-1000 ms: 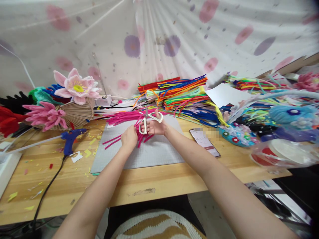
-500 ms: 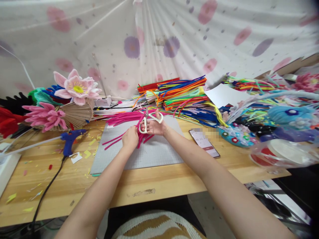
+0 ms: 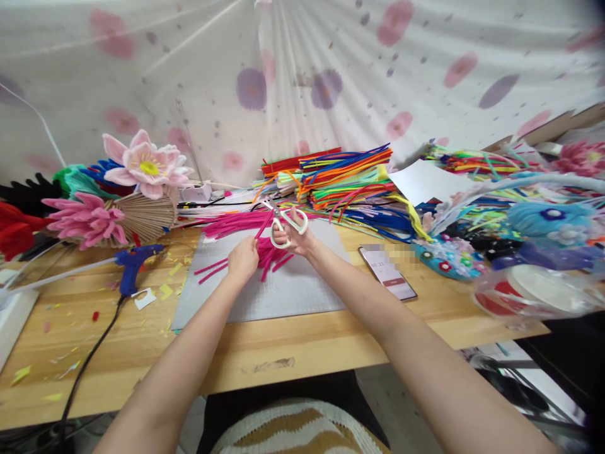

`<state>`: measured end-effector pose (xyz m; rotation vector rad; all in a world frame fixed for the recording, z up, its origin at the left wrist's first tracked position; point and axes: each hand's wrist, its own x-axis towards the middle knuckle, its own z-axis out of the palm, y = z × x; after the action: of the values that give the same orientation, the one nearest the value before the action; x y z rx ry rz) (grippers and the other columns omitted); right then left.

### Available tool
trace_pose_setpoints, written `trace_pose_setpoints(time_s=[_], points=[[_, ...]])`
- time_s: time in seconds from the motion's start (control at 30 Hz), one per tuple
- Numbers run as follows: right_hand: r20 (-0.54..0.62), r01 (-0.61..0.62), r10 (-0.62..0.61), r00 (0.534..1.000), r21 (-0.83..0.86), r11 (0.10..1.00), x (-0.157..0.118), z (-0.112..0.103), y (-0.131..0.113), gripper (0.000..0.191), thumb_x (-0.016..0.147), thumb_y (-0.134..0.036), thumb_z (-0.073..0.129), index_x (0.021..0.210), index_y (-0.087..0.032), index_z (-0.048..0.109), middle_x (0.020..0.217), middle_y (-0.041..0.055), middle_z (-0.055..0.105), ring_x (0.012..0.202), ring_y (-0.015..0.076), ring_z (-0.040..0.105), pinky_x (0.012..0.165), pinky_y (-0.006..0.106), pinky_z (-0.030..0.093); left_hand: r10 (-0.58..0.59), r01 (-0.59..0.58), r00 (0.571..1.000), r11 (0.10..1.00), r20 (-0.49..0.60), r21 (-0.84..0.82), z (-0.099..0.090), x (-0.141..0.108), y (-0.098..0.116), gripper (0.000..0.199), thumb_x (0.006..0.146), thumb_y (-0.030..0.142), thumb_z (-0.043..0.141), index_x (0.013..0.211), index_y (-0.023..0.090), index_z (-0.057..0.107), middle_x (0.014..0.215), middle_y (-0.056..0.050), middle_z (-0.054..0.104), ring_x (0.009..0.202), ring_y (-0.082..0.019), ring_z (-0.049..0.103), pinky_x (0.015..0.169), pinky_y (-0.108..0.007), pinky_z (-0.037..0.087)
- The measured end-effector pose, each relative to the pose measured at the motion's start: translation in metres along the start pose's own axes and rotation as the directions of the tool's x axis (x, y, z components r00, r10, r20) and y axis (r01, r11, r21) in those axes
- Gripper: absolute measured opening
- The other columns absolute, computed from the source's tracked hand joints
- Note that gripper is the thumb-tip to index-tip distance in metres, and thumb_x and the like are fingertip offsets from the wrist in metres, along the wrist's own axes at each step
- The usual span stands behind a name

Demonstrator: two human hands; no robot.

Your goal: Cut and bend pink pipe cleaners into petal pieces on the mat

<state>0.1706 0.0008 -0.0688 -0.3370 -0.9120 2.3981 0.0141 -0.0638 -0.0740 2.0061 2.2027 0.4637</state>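
Observation:
My right hand [image 3: 299,241] has its fingers in the white handles of a pair of scissors [image 3: 297,225], whose blades point up and away, slightly apart. To the left, my left hand [image 3: 243,255] is closed on a magenta pipe cleaner [image 3: 264,224] that slants up toward the blades. Whether it touches them I cannot tell. Short magenta pipe cleaner pieces [image 3: 270,260] lie on the grey cutting mat [image 3: 283,296] between and below the hands. A bundle of long magenta pipe cleaners [image 3: 227,223] rests at the mat's far edge.
A blue glue gun [image 3: 134,268] with a black cord lies left among yellow scraps. Pink pipe cleaner flowers [image 3: 146,165] stand behind it. Stacked coloured pipe cleaners [image 3: 347,176] fill the back. At right are a phone [image 3: 387,272] and a plastic-wrapped tub [image 3: 534,293].
The scissors have tilted, their blades now leaning further left and up. My left hand has shifted slightly left, and a single magenta pipe cleaner now shows clearly between it and the blades.

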Motion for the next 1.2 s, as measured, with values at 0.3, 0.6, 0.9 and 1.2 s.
trace_pose_setpoints(time_s=[0.3, 0.6, 0.9, 1.2], points=[[-0.107, -0.179, 0.143, 0.984, -0.622, 0.762, -0.02, -0.005, -0.021, 0.057, 0.079, -0.067, 0.025, 0.076, -0.015, 0.048, 0.058, -0.0006, 0.045, 0.048, 0.0082, 0.042, 0.038, 0.018, 0.028, -0.106, 0.106, 0.993, 0.994, -0.055, -0.013, -0.024, 0.006, -0.039, 0.03, 0.086, 0.027, 0.026, 0.087, 0.02, 0.055, 0.087, -0.008, 0.064, 0.08, -0.021, 0.058, 0.061, -0.028, 0.035], [-0.48, -0.565, -0.314, 0.819, -0.769, -0.3, -0.079, -0.054, -0.05, 0.034, 0.076, -0.045, 0.049, 0.088, -0.016, 0.061, 0.08, 0.0048, 0.064, 0.065, 0.0124, 0.053, 0.054, 0.02, 0.033, 0.149, -0.185, 0.971, 0.965, 0.188, 0.188, -0.049, 0.002, -0.135, 0.041, 0.08, 0.042, 0.032, 0.09, 0.02, 0.066, 0.094, -0.01, 0.065, 0.087, -0.025, 0.059, 0.073, -0.033, 0.041], [-0.389, -0.53, -0.36, 0.848, -0.607, -0.592, -0.088, -0.064, -0.047, 0.035, 0.076, -0.042, 0.049, 0.102, -0.022, 0.06, 0.101, 0.0075, 0.063, 0.087, 0.0203, 0.057, 0.063, 0.024, 0.037, 0.227, -0.232, 0.973, 0.949, 0.049, 0.214, -0.047, 0.044, -0.093, 0.038, 0.081, 0.038, 0.037, 0.097, 0.017, 0.064, 0.1, -0.01, 0.061, 0.092, -0.021, 0.056, 0.082, -0.03, 0.041], [-0.323, -0.459, -0.327, 0.888, -0.609, -0.647, -0.092, -0.065, -0.046, 0.038, 0.079, -0.038, 0.045, 0.111, -0.021, 0.058, 0.107, 0.0084, 0.06, 0.096, 0.0206, 0.054, 0.073, 0.025, 0.038, 0.077, -0.077, 0.997, 0.928, 0.016, 0.365, -0.016, 0.095, -0.036, 0.035, 0.079, 0.025, 0.039, 0.101, 0.008, 0.061, 0.098, -0.019, 0.059, 0.09, -0.027, 0.056, 0.076, -0.036, 0.04]])
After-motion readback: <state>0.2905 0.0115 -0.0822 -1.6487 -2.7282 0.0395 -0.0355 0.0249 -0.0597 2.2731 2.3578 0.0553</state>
